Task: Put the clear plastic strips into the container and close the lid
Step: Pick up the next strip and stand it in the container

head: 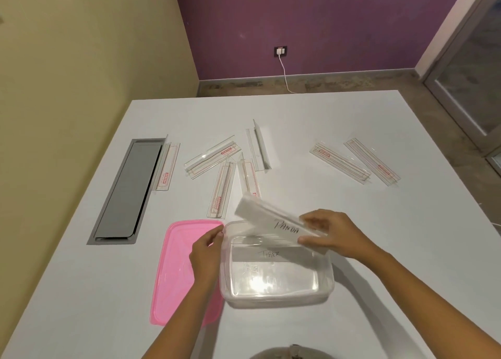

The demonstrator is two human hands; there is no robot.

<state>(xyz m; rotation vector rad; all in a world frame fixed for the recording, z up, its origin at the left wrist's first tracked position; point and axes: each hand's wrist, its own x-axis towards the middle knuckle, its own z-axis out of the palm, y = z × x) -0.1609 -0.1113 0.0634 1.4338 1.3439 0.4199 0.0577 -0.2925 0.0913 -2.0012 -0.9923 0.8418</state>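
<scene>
Over the open container [276, 291], my right hand [328, 232] pinches the "PANDA" strip [273, 219] tilted to fit inside, while my left hand [207, 253] grips the rim, steadying it; 1 strip labelled "TIGER" [268, 254] lies inside, the pink lid [176, 272] alongside.

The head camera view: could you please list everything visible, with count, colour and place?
Table: one, white, fills the view.
Container: one, clear, near centre, open.
Lid: one, pink, flat on the table left of the container.
Strip marked TIGER: one, clear, inside the container.
Strip marked PANDA: one, clear, tilted above the container.
Loose strips: seven, clear with red print, scattered beyond the container.
Cable hatch: one, grey, far left.
Wall socket: one, white cable plugged in.
Left hand: at the container's left rim.
Right hand: holding the PANDA strip.
</scene>
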